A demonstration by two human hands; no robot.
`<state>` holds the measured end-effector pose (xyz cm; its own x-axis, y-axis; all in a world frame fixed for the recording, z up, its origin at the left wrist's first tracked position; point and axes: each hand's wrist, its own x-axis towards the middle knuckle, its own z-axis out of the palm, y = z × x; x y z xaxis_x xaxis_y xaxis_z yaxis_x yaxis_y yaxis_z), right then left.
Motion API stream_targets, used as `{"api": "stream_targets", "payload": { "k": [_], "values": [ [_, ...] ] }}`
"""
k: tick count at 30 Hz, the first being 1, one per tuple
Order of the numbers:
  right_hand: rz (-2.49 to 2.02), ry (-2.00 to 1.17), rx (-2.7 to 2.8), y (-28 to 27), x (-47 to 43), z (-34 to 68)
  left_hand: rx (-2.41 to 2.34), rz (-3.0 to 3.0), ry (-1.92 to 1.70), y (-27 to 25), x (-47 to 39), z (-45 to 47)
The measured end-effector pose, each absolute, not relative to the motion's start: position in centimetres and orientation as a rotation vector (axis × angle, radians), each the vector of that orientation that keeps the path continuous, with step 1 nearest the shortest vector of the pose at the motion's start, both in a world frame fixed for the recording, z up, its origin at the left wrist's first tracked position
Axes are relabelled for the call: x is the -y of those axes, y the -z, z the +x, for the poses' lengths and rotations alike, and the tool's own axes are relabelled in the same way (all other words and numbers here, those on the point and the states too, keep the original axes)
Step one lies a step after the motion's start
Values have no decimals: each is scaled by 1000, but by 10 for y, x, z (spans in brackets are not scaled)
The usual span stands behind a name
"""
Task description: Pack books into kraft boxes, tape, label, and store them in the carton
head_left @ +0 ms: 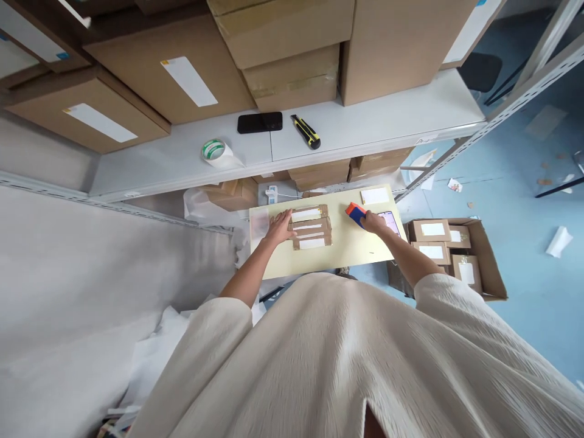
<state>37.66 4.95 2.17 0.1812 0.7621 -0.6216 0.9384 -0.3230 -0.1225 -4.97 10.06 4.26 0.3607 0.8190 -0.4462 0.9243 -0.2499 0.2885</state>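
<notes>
My left hand, fingers stretched out, rests against the left side of a group of small cardboard boxes with white labels. The boxes lie close together on a pale yellow table. My right hand is closed around an orange-and-blue handheld device that looks like a barcode scanner. Its orange end points left toward the boxes, with a gap between them. A phone with a lit screen lies beside my right hand, partly covered by it. Near the table's far right corner is a white label pad.
Above the table, a grey shelf carries large cartons, a tape roll, a black phone and a yellow-black utility knife. An open carton with small labelled boxes stands right of the table. White wrapping lies at left.
</notes>
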Motion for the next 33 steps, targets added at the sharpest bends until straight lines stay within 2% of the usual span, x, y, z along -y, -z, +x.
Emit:
{"api": "stream_targets", "payload": {
  "k": [13,15,18,21,29,33],
  "values": [
    [2134,583,-1811,-43,-31,329,-1490,2064,119,-34,-88,-50],
    [2140,731,-1940,-50,-43,312,-1523,2044,119,-34,-88,-49],
    [2180,1126,-2016,-61,-60,284,-1586,1988,151,-33,-85,-47],
    [2165,1235,-2025,-70,-66,260,-1600,1935,108,-31,-77,-44],
    [2230,932,-2204,-92,-59,248,-1611,2001,-391,-46,-67,-41],
    [2470,1021,-2418,-78,-53,249,-1508,1945,-792,-43,-63,-39]
  ]
}}
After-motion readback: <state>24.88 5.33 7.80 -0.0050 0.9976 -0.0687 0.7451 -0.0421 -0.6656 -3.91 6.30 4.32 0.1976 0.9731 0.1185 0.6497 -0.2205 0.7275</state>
